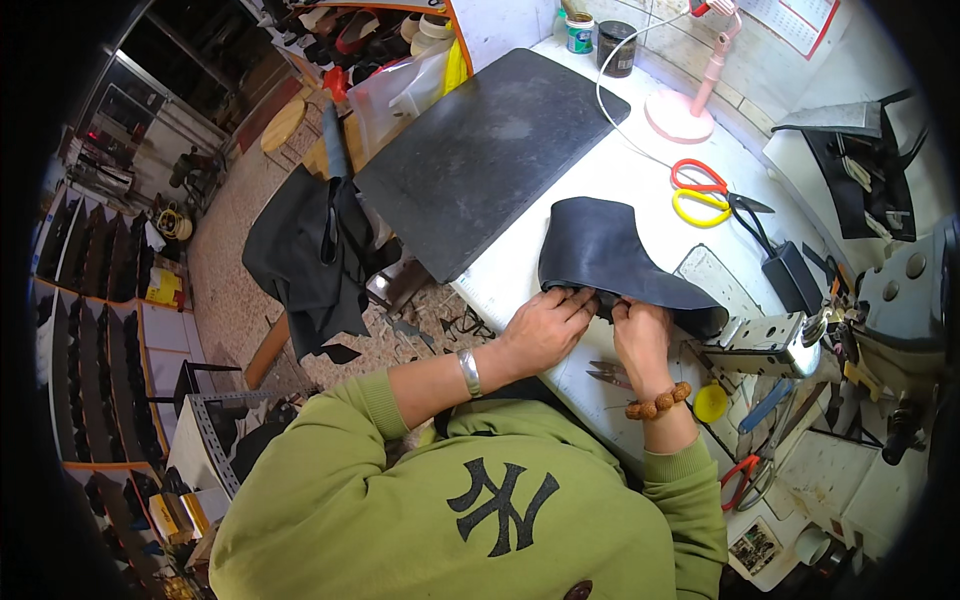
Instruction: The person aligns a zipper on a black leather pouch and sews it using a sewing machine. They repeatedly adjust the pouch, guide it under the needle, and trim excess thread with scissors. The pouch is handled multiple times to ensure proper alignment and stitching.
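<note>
A black leather boot upper (600,245) lies on its side on the white worktable (520,290), its toe end beside the sewing machine's metal arm (765,345). My left hand (548,328) is closed on the upper's near edge, with the fingertips tucked partly under the leather. Close by on the same edge, my right hand (641,342) pinches the leather between thumb and fingers. What lies beneath the fingers is hidden. Just below the right hand, the metal tips of a small tool (608,374) show on the table.
Scissors with red and yellow handles (705,192) lie beyond the upper, near a pink lamp stand (680,115). A large black board (490,150) covers the table's far left. Black leather pieces (310,250) hang left of it. Tools and red-handled scissors (742,482) crowd the right side.
</note>
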`<state>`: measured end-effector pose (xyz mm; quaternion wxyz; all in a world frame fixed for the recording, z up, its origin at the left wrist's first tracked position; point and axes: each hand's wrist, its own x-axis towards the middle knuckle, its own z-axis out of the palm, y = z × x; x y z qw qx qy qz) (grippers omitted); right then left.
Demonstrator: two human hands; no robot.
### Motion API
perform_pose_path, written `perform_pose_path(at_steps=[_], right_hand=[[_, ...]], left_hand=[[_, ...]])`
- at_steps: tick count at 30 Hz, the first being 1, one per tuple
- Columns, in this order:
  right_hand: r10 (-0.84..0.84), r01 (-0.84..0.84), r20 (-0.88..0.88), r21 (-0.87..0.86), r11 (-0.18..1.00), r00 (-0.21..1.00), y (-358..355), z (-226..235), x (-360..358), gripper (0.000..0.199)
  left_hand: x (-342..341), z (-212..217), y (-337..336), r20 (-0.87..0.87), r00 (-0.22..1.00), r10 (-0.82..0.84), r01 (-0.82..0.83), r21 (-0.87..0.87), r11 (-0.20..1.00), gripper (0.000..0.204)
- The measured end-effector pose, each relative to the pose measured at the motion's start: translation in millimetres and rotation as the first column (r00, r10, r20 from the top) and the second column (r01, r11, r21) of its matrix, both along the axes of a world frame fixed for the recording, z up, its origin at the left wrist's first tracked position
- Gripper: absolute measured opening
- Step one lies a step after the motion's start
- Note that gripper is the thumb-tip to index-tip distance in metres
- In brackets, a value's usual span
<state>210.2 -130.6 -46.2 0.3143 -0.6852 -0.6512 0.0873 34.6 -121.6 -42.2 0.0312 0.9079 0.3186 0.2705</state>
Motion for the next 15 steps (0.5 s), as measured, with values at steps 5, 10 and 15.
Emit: perform_pose_path(at_steps=[5,10,15], right_hand=[[0.042,-0.024,0.102,-0.169,0.985,0.994,-0.7,4.0,3.7,0.017],[0.075,-0.068,0.050,-0.123,0.990,0.996,-5.0,1.2,11.8,0.021],[0.265,-0.252,0.184,-0.091,0.963,0.947,-15.7,10.3,24.2,0.021]], left_hand=[[2.7,7.0,3.1,-0.126,0.992,0.030,-0.035,-0.036,0.999,0.037],[2.6,16.4,17.8,-0.329,0.938,-0.109,0.123,0.020,0.992,0.040],[11.7,21.8,25.4,-0.265,0.945,-0.194,0.199,-0.006,0.980,0.035]])
